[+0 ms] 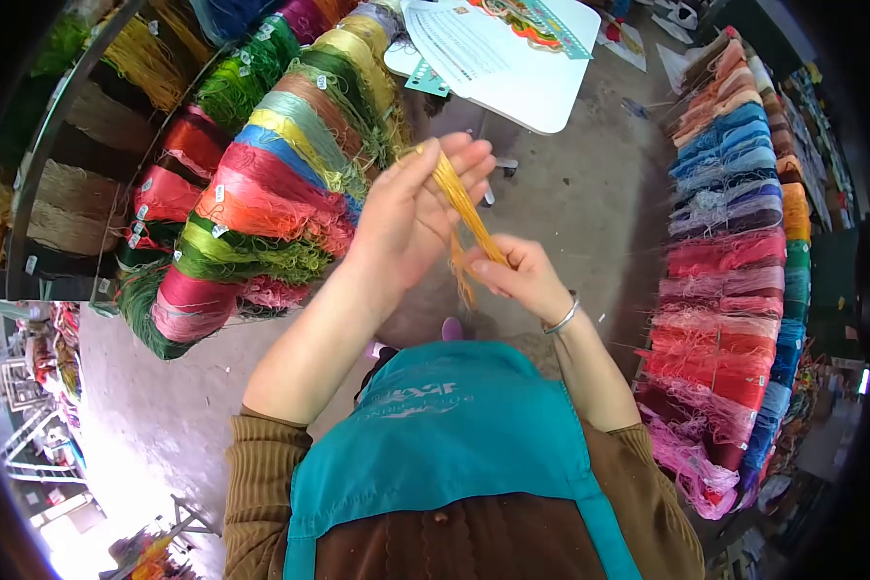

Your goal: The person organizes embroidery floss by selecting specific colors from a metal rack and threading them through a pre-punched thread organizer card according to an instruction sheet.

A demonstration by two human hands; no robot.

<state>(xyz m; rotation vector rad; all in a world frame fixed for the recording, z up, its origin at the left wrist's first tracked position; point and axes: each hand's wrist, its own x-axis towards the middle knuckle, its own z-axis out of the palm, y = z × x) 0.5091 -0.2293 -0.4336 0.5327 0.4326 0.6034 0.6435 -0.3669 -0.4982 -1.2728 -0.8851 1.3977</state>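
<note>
A bundle of golden-yellow thread (462, 205) is stretched between my two hands in front of the apron. My left hand (401, 217) is turned palm up, fingers extended, and the upper part of the bundle lies across them by the thumb, which pinches it. Lower and to the right, my right hand (522, 278) grips the same bundle between thumb and bent fingers. Loose thread ends (461, 275) dangle below, between the hands. Where the strands pass behind the left fingers is hidden.
Colourful skeins hang on a rack (251, 193) at the left, close to my left forearm. Another long row of skeins (720, 280) lines the right. Ahead stands a white table (541, 106) bearing a printed sheet (454, 53) and small thread samples (532, 24).
</note>
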